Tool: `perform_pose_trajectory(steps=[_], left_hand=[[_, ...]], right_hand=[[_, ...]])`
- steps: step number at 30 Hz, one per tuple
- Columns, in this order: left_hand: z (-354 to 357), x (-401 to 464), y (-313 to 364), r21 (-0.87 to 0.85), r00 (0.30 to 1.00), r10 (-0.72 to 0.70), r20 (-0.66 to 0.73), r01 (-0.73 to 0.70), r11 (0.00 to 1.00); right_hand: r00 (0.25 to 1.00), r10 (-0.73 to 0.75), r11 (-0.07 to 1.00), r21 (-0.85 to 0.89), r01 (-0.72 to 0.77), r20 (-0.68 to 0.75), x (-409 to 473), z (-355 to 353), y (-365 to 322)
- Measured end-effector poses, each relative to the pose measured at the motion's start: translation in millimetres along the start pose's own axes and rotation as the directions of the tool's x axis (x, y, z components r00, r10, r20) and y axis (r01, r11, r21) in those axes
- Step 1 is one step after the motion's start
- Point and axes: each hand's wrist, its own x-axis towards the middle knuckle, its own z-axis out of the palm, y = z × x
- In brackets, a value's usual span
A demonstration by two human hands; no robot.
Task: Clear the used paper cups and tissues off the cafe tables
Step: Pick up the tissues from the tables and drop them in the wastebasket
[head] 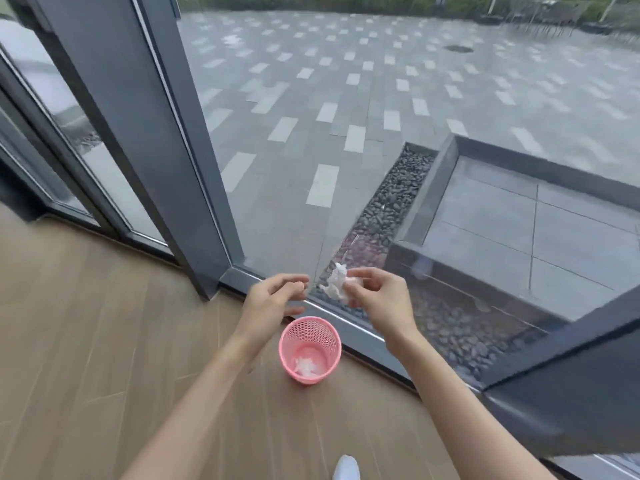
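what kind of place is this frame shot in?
Likely an indoor edge of a cafe or lobby: wood floor, floor-to-ceiling glass onto a paved courtyard, a pink bin on the floor. No tables in view.

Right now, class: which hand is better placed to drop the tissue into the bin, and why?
Right. The right hand already pinches the tissue above the bin; the left hand holds nothing.

Open air above the bin's mouth

The pink mesh plastic wastebasket [310, 349] stands on wooden plank flooring [86, 341], uncovered; the grey-framed glass wall [346, 168] just behind blocks passage.
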Motion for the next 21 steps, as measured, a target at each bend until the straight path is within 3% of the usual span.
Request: perform_pose_trajectory(steps=[5, 11, 21], left_hand=[[12.4, 90.3, -62.0, -0.035, 0.984, -0.176, -0.028, 0.175, 0.984], [17.1, 193.5, -189.7, 0.021, 0.942, -0.336, 0.022, 0.335, 0.942], [36.0, 301.0, -460.0, 0.029, 0.875, -0.472, 0.112, 0.472, 0.881]], right_hand=[[0.973, 0.224, 0.974, -0.047, -0.222, 0.047, 89.1, 23.2, 84.1], [0.892, 0.444, 0.894, -0.106, -0.435, 0.084, 158.2, 77.4, 220.3], [0.805, 0.59, 0.805, -0.112, -0.582, 0.059, 205.3, 185.1, 458.2]])
